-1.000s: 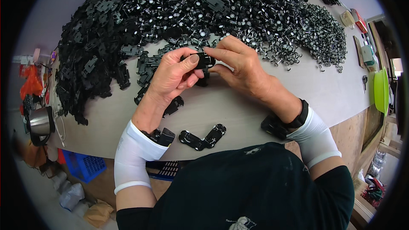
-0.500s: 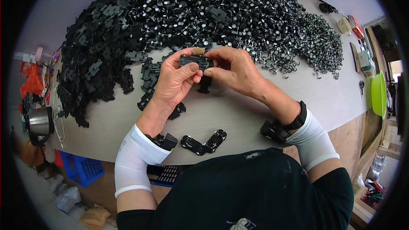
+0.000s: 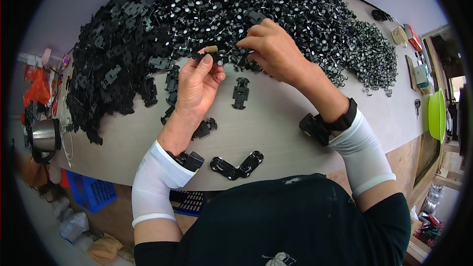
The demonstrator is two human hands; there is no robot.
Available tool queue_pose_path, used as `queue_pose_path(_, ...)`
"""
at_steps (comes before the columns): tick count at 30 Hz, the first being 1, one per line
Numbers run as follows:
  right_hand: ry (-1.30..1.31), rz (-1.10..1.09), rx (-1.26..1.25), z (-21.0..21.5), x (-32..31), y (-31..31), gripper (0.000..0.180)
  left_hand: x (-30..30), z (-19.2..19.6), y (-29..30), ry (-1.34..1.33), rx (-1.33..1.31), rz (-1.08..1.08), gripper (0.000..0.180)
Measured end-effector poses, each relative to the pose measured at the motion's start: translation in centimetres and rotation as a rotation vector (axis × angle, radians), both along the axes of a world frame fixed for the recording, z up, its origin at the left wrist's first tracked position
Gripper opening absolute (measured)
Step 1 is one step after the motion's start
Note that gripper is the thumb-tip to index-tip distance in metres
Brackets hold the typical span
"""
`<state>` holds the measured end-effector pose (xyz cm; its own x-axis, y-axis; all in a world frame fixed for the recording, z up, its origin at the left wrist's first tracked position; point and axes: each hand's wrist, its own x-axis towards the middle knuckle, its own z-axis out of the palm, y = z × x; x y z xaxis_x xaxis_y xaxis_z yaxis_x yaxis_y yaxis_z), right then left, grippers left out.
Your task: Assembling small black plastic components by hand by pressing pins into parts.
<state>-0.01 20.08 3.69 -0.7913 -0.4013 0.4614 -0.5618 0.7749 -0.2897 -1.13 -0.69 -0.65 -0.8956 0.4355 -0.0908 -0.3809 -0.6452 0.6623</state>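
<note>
My left hand [image 3: 194, 83] grips a black toy car chassis [image 3: 220, 59] between thumb and fingers, with a tan wrap around one fingertip. At the near edge of the wheel pile [image 3: 295, 24] is my right hand [image 3: 278, 51]. Its thumb and index finger are apart, and I see nothing between them. A loose black chassis [image 3: 240, 93] lies on the table just below and between the hands. Closer to me, two black chassis with wheels, a left one [image 3: 224, 167] and a right one [image 3: 251, 163], rest end to end in a V.
Black chassis parts [image 3: 106, 59] are heaped at the left, merging into the wheels. More chassis lie near my left forearm, one [image 3: 204, 128] beside the wrist. A metal kettle [image 3: 45, 137] stands far left, a green basin [image 3: 436, 116] far right. A blue crate [image 3: 91, 192] sits below the table.
My right hand has let go of the chassis and moved up and right to the wheel pile. My left hand keeps the chassis, shifted slightly left and turned.
</note>
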Motion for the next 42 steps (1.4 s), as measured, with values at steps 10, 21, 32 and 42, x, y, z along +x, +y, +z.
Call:
queue_pose_path(10,-0.245,-0.042,-0.403,1.9,0.6,-0.6,0.009,0.5,0.5,0.2,0.279,-0.095,-0.162,0.04)
queue_pose_path(21,-0.325,0.089,-0.588,0.9,2.3,-0.9,0.016,0.6,0.7,0.0,0.05,0.197,-0.292,0.031)
queue_pose_path(32,-0.108,-0.048,-0.721,0.2,3.4,-2.1,0.02,1.1,1.2,0.7,0.157,0.006,-0.234,0.036)
queue_pose_path(42,-0.056,-0.089,-0.634,0.7,3.9,-2.9,0.015,1.4,1.0,0.7,0.228,-0.096,-0.117,0.044)
